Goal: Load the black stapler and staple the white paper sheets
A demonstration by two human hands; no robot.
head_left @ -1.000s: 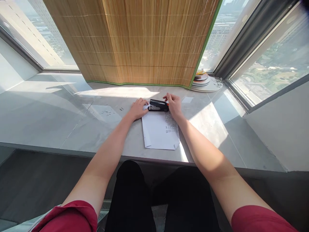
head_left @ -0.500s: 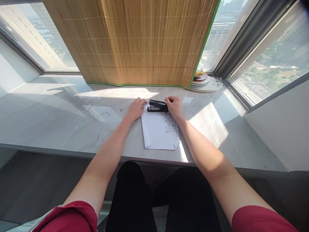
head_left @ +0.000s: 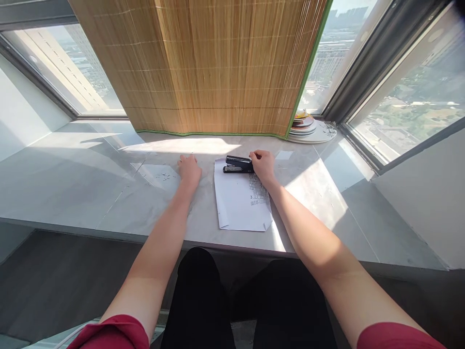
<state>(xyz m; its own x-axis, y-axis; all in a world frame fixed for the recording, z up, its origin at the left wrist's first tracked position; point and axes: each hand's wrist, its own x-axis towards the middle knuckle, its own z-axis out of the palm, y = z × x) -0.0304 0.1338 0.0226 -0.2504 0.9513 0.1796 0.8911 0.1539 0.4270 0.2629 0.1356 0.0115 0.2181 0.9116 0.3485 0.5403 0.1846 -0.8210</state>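
Observation:
A black stapler (head_left: 239, 164) lies across the top of a white sheet of paper (head_left: 236, 208), its arm raised from its base at the left end. My right hand (head_left: 263, 166) is closed around the stapler's right end. Rows of staples (head_left: 257, 195) cover the paper's right side, partly behind my right hand. Left of the paper, my left hand (head_left: 189, 170) rests low on the grey ledge with its fingers curled. Whatever lies under those fingers is hidden. Small loose staples (head_left: 165, 175) are scattered on the ledge to the left of this hand.
A bamboo blind (head_left: 225, 72) hangs down behind the ledge (head_left: 119, 203). Stacked plates (head_left: 305, 128) stand in the back right corner by the window frame. The ledge's front edge runs just above my knees.
My left hand has moved left, off the paper's upper left corner, to where small staple pieces lay on the ledge. My right hand stays on the stapler. The view has tilted slightly up.

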